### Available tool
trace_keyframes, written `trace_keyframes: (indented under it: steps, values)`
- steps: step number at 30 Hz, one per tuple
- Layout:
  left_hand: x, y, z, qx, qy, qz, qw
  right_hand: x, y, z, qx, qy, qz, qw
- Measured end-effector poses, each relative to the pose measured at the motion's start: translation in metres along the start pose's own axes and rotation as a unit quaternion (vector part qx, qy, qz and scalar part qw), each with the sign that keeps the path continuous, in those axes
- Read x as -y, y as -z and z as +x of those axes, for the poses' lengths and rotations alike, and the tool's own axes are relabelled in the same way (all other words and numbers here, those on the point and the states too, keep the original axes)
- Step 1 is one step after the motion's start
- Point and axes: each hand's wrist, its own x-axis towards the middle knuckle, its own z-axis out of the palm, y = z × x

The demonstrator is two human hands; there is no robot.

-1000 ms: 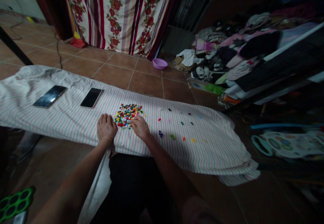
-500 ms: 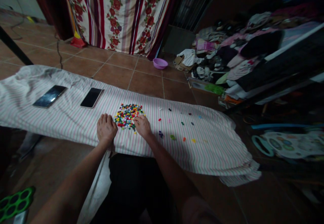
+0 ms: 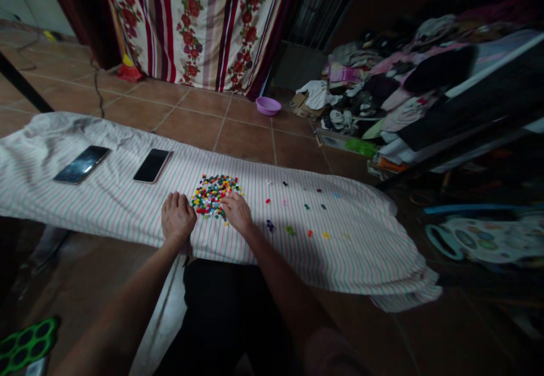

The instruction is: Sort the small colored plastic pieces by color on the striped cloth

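Note:
A heap of small colourful plastic pieces (image 3: 212,189) lies on the striped cloth (image 3: 161,217). Just left of the heap rests my left hand (image 3: 177,217), its fingers curled down against the cloth, with nothing seen in them. My right hand (image 3: 237,211) reaches over the heap's right side, thumb and fingertips pinched together among the pieces. Whatever is in that pinch is too small to make out. Farther right, small groups sorted by colour lie in rows, among them dark purple (image 3: 270,225), green (image 3: 289,230), orange (image 3: 310,233) and yellow (image 3: 326,235) ones.
Two phones, one (image 3: 81,164) at the far left and one (image 3: 152,165) nearer the heap, lie on the cloth. Beyond it, a purple basin (image 3: 268,106) stands on the tiled floor before a flowered curtain (image 3: 191,30). Piled clothes (image 3: 361,87) fill the back right.
My right hand has shifted slightly left, with its fingertips farther into the heap. My left hand stays beside the heap. The view has moved very slightly.

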Motion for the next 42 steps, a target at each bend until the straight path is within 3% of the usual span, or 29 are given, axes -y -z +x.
trace_keyframes:
  steps: [19,42]
  values:
    - [0.002,-0.002,0.0,-0.025,-0.005,-0.027,0.999,0.021,0.011,0.007,0.075,-0.009,-0.067,0.995]
    - [0.002,-0.004,0.0,-0.019,-0.011,0.024,0.999,0.014,0.008,0.005,0.05,0.001,-0.048,0.998]
